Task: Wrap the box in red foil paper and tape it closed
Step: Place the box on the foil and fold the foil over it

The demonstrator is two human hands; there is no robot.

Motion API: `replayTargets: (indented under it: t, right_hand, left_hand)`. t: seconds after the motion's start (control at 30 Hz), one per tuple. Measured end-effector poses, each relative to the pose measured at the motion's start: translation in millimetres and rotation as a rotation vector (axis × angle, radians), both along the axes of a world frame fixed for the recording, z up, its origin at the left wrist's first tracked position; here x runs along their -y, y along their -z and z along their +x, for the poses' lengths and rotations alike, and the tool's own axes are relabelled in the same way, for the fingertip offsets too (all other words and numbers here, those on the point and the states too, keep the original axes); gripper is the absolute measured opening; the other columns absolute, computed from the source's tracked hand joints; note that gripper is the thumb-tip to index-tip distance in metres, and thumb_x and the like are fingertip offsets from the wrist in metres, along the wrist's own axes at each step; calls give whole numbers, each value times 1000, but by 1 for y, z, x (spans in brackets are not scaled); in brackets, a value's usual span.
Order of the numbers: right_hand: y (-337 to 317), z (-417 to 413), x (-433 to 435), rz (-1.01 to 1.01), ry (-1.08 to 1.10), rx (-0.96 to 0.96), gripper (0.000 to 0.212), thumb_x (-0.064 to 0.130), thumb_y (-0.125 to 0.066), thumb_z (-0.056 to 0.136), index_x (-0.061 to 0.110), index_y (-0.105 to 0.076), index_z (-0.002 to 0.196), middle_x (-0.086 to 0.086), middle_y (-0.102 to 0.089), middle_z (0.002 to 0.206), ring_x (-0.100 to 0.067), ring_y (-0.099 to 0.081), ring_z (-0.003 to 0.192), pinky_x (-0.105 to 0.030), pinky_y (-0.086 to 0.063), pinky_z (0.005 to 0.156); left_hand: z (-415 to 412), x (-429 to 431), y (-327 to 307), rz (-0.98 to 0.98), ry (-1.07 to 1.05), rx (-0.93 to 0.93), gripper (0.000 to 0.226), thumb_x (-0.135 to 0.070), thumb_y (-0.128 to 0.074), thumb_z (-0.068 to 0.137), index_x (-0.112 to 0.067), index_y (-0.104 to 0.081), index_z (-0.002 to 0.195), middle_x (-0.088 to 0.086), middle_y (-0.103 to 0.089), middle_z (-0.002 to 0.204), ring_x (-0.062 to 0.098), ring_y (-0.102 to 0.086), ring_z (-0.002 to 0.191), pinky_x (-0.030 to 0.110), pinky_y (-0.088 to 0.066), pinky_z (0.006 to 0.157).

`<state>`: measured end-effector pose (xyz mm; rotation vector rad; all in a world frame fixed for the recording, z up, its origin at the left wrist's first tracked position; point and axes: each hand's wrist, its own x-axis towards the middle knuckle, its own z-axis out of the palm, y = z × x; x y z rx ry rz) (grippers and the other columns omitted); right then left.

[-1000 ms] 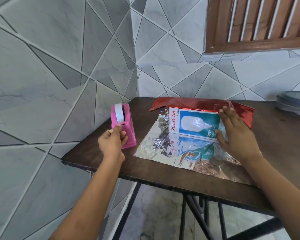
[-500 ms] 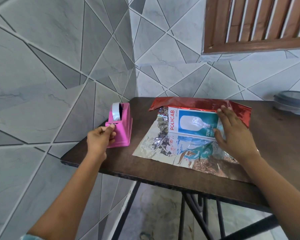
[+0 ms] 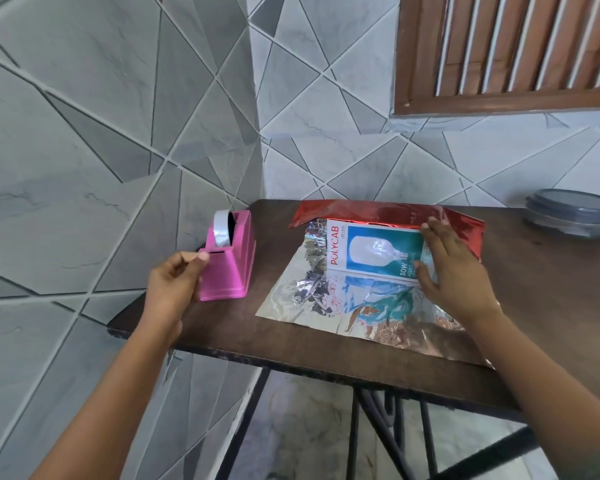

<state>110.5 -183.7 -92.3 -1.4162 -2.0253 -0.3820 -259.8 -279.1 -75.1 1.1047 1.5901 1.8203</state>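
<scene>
A white and teal bulb box [image 3: 371, 251] lies flat on a foil sheet [image 3: 309, 296], silver side up, with its red far edge [image 3: 378, 211] folded up behind the box. My right hand [image 3: 454, 271] rests on the box's right end, fingers spread and straight, touching the red flap. A pink tape dispenser [image 3: 231, 261] stands to the left of the sheet. My left hand [image 3: 172, 282] pinches the tape end at the dispenser's front cutter between thumb and forefinger.
The brown table [image 3: 551, 306] stands in a tiled corner, walls close on the left and behind. A grey lidded container [image 3: 572, 214] sits at the far right. The table's front edge runs just below the foil.
My left hand has come down from the top of the tape roll to the dispenser's front and moved left, drawing the tape end. My right hand stays on the box.
</scene>
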Motion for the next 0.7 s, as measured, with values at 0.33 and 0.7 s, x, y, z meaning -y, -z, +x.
replayTargets:
  t: [0.33, 0.7]
  right_hand:
    - [-5, 8, 7, -143, -23, 40, 65, 41, -40, 96, 23, -9, 151, 0, 8, 159, -26, -27, 142, -37, -33, 109]
    - [-7, 24, -4, -20, -81, 133, 52, 32, -46, 89, 5, -49, 134, -15, -49, 139, -36, -54, 121, -48, -50, 88]
  left_hand:
    - [146, -76, -49, 110, 556, -519, 14, -23, -61, 90, -12, -69, 91, -2, -71, 77, 7, -62, 67, 19, -49, 61]
    - [214, -133, -65, 83, 684, -782, 20, -19, -67, 86, -17, -71, 106, 0, -72, 91, 14, -68, 71, 17, -55, 66]
